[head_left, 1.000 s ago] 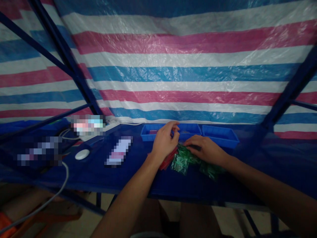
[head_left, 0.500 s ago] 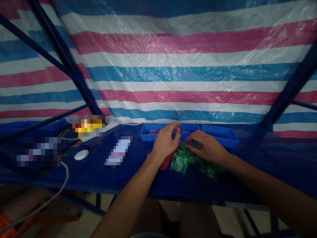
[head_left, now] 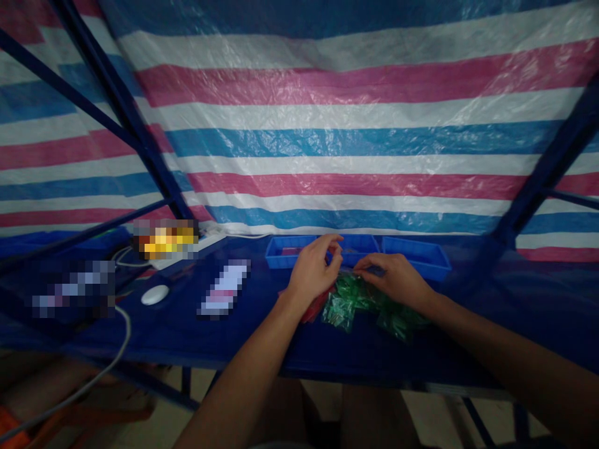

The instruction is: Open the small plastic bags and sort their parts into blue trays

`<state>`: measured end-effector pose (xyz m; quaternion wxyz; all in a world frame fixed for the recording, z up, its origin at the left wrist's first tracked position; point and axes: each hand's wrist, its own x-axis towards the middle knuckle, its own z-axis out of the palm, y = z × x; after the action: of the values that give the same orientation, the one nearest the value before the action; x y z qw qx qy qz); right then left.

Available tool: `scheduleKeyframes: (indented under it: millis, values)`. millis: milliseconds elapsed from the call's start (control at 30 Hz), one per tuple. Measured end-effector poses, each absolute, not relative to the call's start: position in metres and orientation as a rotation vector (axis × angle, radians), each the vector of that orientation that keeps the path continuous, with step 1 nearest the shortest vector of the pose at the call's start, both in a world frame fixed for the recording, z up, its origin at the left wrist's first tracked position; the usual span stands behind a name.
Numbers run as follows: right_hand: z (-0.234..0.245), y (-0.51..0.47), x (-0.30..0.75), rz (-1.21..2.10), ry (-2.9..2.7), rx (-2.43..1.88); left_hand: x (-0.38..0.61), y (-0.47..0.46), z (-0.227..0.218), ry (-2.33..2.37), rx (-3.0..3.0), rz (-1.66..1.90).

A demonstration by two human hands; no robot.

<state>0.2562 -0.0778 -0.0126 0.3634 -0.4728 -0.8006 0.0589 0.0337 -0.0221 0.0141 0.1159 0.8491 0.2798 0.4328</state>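
My left hand (head_left: pixel 314 267) is raised over the blue table, its fingers curled towards the thumb; anything between them is too small to make out. Opposite it, my right hand (head_left: pixel 397 277) has thumb and fingertips brought together in a pinch, with a gap behind them. A thin pale edge shows by these fingertips, but I cannot tell what it is. Below and between the hands lies a heap of green clear plastic packets (head_left: pixel 344 305), stretching under my right wrist. Red plastic packets (head_left: pixel 318 305) lie beside them, partly hidden by my left wrist.
Behind the hands stand two shallow blue trays, the left tray (head_left: pixel 276 262) and the right tray (head_left: pixel 421 259). To the left are a blurred-out phone (head_left: pixel 224 290), a white oval object (head_left: pixel 155 295) and a white power strip (head_left: pixel 187 252) with cables. Blue metal posts (head_left: pixel 538 168) frame a striped plastic sheet (head_left: pixel 327 143).
My right hand's fingers have shifted and drawn together at the tips, and the dark shape under them no longer shows. My left hand stays nearly in place. The view tilts slightly.
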Motion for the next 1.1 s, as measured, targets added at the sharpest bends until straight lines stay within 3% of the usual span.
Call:
scheduleKeyframes:
  millis: [233,467,700,1100]
  values:
    - [-0.0157,-0.0727,0.2596,0.208,-1.641,-1.177,0.0348,-0.0277,0.0151,0.648,2.544,1.235]
    - [-0.0177,-0.0700,0.2562,0.588,-1.404,-0.996,0.0358,-0.0268,0.0146,0.675,2.499,1.119]
    - [-0.0166,-0.0714,0.2524,0.801,-1.406,-0.914,0.0373,-0.0254,0.0185,0.633,2.353,1.168]
    - [-0.0163,-0.0773,0.2498,0.867,-1.466,-0.869,0.0378,-0.0317,0.0196,0.578,2.415,1.102]
